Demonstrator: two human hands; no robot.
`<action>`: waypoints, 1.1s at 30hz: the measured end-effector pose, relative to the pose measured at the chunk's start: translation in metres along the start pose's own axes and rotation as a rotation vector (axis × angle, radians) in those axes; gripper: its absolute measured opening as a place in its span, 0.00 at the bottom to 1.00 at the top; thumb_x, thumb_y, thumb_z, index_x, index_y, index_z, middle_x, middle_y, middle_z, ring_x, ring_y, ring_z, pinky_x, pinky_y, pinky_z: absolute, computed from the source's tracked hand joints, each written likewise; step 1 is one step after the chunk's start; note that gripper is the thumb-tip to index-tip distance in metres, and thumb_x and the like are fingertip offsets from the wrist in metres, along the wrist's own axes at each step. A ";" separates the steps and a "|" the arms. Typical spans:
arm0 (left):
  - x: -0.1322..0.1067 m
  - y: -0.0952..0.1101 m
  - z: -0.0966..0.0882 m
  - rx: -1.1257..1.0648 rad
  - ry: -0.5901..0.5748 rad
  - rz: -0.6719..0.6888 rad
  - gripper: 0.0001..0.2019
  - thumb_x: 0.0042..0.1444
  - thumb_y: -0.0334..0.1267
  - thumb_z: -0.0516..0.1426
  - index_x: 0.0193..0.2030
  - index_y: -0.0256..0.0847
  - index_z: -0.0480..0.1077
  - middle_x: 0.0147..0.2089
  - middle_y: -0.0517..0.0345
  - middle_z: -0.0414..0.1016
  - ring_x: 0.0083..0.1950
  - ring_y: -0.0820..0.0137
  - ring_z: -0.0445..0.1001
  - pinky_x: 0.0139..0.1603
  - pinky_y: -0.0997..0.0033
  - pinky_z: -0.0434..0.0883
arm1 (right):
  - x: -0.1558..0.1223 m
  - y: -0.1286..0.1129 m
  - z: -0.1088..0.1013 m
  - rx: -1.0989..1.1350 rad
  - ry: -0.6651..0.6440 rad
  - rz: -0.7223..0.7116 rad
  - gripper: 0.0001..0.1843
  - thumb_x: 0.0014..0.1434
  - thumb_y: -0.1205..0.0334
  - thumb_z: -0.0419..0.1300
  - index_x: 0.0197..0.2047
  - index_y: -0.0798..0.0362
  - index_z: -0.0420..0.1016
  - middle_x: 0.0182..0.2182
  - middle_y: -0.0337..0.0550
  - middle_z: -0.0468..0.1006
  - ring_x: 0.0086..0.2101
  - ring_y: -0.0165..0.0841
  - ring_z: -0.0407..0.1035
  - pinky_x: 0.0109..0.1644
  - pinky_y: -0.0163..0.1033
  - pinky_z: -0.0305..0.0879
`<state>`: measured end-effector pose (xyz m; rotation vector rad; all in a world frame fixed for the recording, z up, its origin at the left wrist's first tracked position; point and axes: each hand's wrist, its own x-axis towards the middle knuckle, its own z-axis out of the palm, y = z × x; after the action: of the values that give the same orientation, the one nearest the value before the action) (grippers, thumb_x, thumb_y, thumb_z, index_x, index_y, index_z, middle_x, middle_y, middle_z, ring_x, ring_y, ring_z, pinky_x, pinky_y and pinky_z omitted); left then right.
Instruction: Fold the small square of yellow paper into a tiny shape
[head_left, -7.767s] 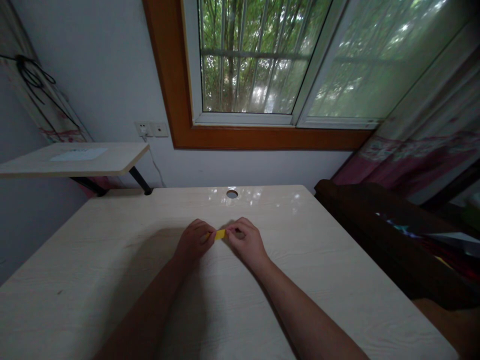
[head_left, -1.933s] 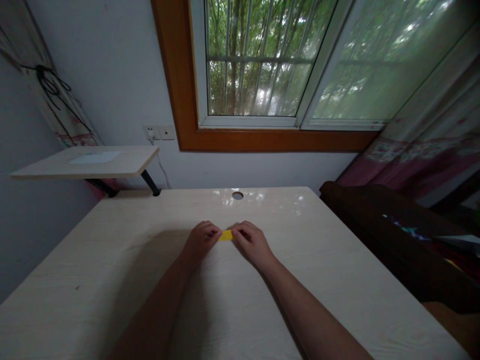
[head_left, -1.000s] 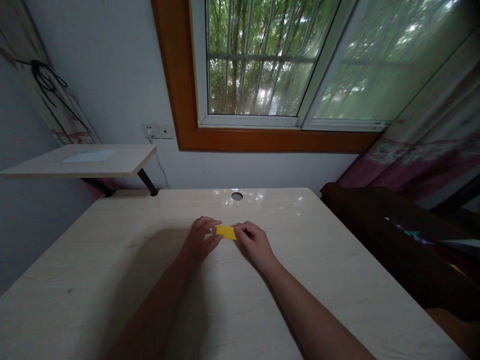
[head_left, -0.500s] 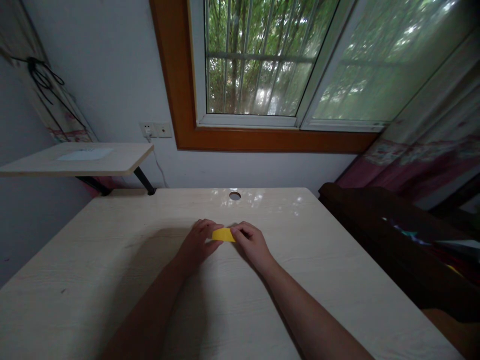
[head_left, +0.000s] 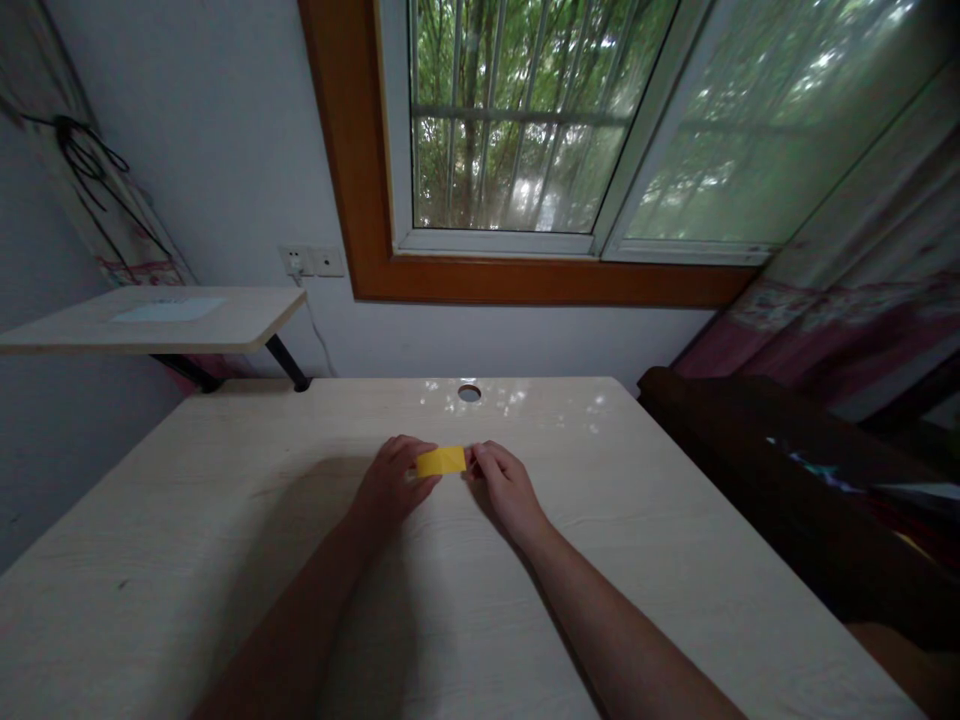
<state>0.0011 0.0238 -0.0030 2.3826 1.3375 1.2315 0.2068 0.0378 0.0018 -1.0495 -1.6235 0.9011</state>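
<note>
A small yellow strip [head_left: 441, 461], seemingly folded paper, is held just above the light wood-grain desk near its middle. My left hand [head_left: 390, 482] grips its left end, thumb below and fingers above. Beside the strip's right edge is my right hand [head_left: 510, 490], its thumb and fingers drawn together. Whether those fingertips touch the edge, or have anything between them, I cannot make out.
The desk [head_left: 600, 560] has a round cable hole [head_left: 469, 394] near its back edge. A raised shelf [head_left: 262, 325] with a paper sheet [head_left: 169, 309] stands at back left. Dark furniture [head_left: 735, 480] adjoins the right side; a window [head_left: 517, 120] is behind.
The yellow strip has shifted slightly left and up with my left hand and tilted a little. My right thumb has come off its right end, which now shows whole.
</note>
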 end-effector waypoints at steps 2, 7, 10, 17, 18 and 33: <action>0.000 0.000 0.000 -0.018 0.002 -0.020 0.17 0.55 0.37 0.61 0.52 0.44 0.67 0.47 0.51 0.72 0.49 0.62 0.70 0.48 0.59 0.72 | 0.000 0.000 0.000 -0.024 -0.010 -0.010 0.22 0.68 0.52 0.47 0.29 0.51 0.73 0.27 0.40 0.72 0.32 0.33 0.68 0.38 0.35 0.62; -0.001 0.000 0.000 -0.041 0.012 -0.038 0.17 0.56 0.39 0.60 0.52 0.44 0.67 0.46 0.51 0.71 0.47 0.63 0.71 0.44 0.62 0.73 | -0.001 -0.001 -0.001 -0.028 -0.020 -0.010 0.22 0.69 0.52 0.46 0.31 0.51 0.74 0.28 0.41 0.72 0.32 0.33 0.68 0.39 0.36 0.63; -0.001 0.000 0.000 -0.049 0.014 -0.043 0.16 0.56 0.39 0.60 0.52 0.44 0.67 0.46 0.51 0.71 0.47 0.63 0.71 0.44 0.63 0.74 | -0.001 -0.004 -0.001 -0.041 -0.028 -0.024 0.22 0.69 0.54 0.46 0.28 0.51 0.73 0.28 0.40 0.72 0.33 0.33 0.69 0.40 0.36 0.62; 0.000 -0.001 0.001 -0.051 0.005 -0.061 0.16 0.56 0.39 0.60 0.52 0.44 0.68 0.47 0.51 0.72 0.48 0.63 0.71 0.45 0.62 0.74 | 0.000 -0.005 0.000 -0.080 -0.043 -0.025 0.18 0.66 0.55 0.52 0.27 0.51 0.74 0.27 0.40 0.73 0.32 0.34 0.68 0.37 0.36 0.62; 0.000 -0.001 0.001 -0.048 0.007 -0.060 0.16 0.56 0.39 0.60 0.52 0.44 0.68 0.47 0.51 0.72 0.48 0.63 0.71 0.45 0.62 0.73 | 0.000 -0.004 0.000 -0.077 -0.047 -0.026 0.16 0.65 0.56 0.53 0.29 0.51 0.75 0.28 0.40 0.73 0.32 0.34 0.69 0.36 0.36 0.62; 0.000 0.000 0.000 -0.091 0.011 -0.076 0.16 0.57 0.40 0.60 0.52 0.43 0.68 0.47 0.51 0.72 0.46 0.66 0.71 0.42 0.66 0.75 | 0.000 0.005 0.002 -0.058 -0.020 -0.027 0.11 0.62 0.59 0.56 0.30 0.51 0.76 0.29 0.40 0.75 0.32 0.34 0.69 0.35 0.35 0.63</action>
<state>0.0013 0.0240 -0.0028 2.2463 1.3322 1.2579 0.2059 0.0395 -0.0033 -1.0588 -1.6851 0.8537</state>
